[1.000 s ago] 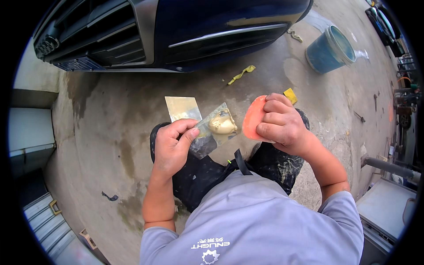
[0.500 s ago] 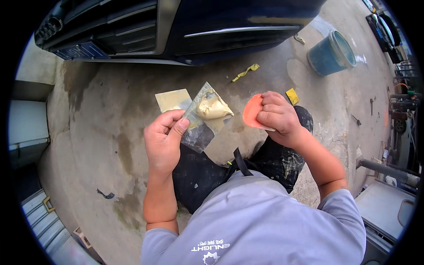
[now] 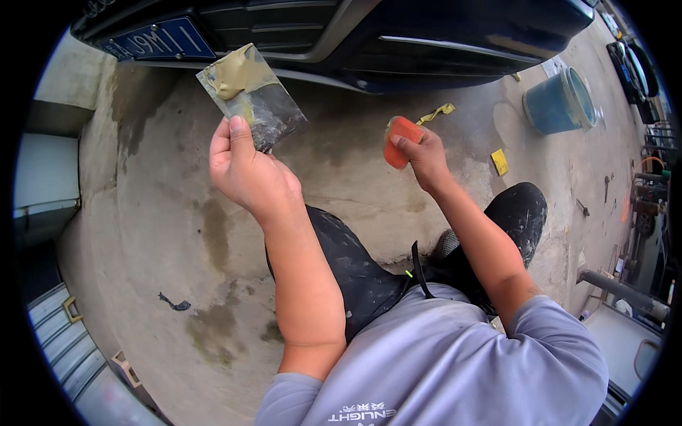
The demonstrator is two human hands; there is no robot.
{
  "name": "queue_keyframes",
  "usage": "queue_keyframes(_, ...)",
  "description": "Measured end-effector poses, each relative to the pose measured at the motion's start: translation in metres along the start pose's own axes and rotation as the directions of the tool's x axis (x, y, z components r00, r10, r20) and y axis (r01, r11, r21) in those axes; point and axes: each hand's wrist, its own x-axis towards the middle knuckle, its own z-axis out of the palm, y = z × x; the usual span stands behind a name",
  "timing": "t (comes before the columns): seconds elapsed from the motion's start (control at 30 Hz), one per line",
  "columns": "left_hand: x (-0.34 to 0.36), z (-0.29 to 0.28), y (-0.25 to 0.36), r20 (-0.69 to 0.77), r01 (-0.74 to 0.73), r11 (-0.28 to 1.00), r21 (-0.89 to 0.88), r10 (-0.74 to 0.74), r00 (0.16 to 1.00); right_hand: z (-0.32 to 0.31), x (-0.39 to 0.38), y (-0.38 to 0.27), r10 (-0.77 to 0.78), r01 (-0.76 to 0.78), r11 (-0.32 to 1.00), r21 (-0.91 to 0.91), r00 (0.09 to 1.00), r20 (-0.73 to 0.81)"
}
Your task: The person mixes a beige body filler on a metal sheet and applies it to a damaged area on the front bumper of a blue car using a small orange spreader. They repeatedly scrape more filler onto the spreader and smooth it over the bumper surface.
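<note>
Pinched at its near edge, a thin mixing board (image 3: 278, 105) is in my left hand (image 3: 250, 170), thumb on top. A thick smear of beige putty (image 3: 231, 74) covers the board's far left part. The board is held up just below the blue licence plate (image 3: 160, 41) on the front of a dark car. To the right, my right hand (image 3: 429, 157) grips an orange-red putty spreader (image 3: 405, 129), its thumb pressed on the face. The spreader is held in the air, apart from both the board and the bumper (image 3: 426, 53).
A blue bucket (image 3: 547, 106) stands at the far right. Beyond my right hand lies a crumpled yellow strip (image 3: 437, 112), and a yellow pad (image 3: 499, 162) is near my right knee. On the left floor lies a black scrap (image 3: 174, 302). Shelving and tools line the right side.
My left hand has carried the board forward and left, turning it toward the bumper. My right hand has moved slightly forward with the spreader, whose angle has changed. The view has shifted over the car.
</note>
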Motion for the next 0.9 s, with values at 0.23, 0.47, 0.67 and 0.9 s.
queue_keyframes(0.23,0.016,-0.002,-0.010,0.058,-0.051,0.995,0.086,0.046,0.997,0.044,0.065,0.023,-0.740,0.466,0.191,-0.864,0.647,0.186)
queue_keyframes(0.47,0.017,-0.005,-0.010,0.055,0.014,0.993,0.117,-0.020,0.998,0.062,0.098,0.020,-0.841,0.476,0.039,-0.878,0.491,0.229)
queue_keyframes(0.67,0.021,-0.010,-0.012,0.061,0.006,0.993,0.116,-0.013,0.998,0.074,0.103,0.018,-0.771,0.382,0.108,-0.918,0.615,0.165)
queue_keyframes(0.9,0.019,-0.006,-0.015,0.087,0.027,0.995,0.099,-0.035,0.996,0.073,0.104,0.026,-0.722,0.410,0.131,-0.902,0.663,0.197)
